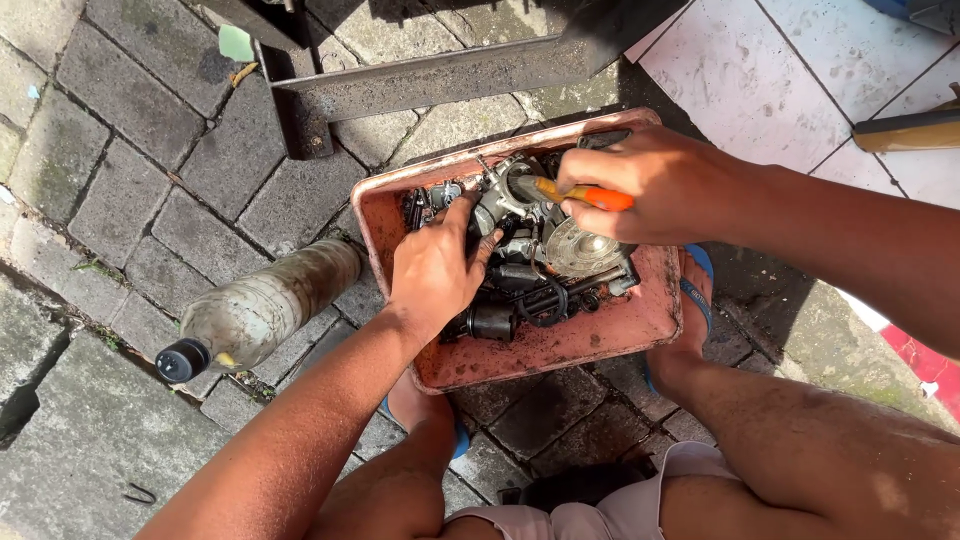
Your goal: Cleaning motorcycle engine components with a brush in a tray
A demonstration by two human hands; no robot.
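Observation:
A dirty pink plastic tray (610, 325) sits on the paving between my feet. In it lies a greasy metal engine part (545, 250) with a round silver cap and black hoses. My left hand (432, 272) presses down on the left side of that part, fingers curled over it. My right hand (655, 180) is closed around an orange-handled tool (590, 195), whose tip points left at the top of the metal part.
A grimy plastic bottle (262, 308) with a black cap lies on the paving stones left of the tray. A dark metal stand (420, 78) runs across the top. White tiles (770, 80) lie at upper right. My knees and blue sandals border the tray below.

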